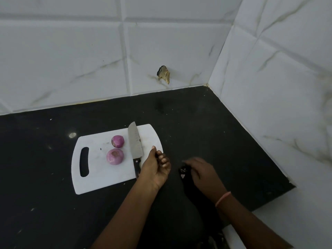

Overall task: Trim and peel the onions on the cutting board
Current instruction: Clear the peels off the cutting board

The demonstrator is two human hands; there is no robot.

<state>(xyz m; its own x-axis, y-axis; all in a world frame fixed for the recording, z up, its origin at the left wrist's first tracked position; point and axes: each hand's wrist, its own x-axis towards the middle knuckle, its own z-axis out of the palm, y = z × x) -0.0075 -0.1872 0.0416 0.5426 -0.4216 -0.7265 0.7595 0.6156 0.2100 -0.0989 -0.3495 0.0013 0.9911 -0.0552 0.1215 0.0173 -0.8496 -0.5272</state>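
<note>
So there's a white cutting board [100, 178] sitting on a black counter [45, 203] in a corner of white marble-look tile, and 2 peeled purple onions are on it, roughly mid-board. The far onion [117, 141] is the smaller one, the near onion [115, 156] is a bit bigger with its cut end facing up, and they're close together but not touching. Just to the right of them a knife [135, 144] lies flat on the board, blade pointing away toward the wall, dark handle toward the person and partly hidden under the left hand [155, 168]. That hand is palm-up over the right edge of the board with the fingers curled in loosely, not actually gripping the knife or anything else as far as I can see. The right hand [201, 172] is off the board, down on the bare counter, a bit motion-blurred, fingers bent over some small dark scraps [183, 172]; can't tell if it's pinching them or just resting on them. There's a pink band [222, 198] on that wrist. The board's cutout handle is at the left end. Also a chipped hole [163, 74] in the wall tile behind.
</note>
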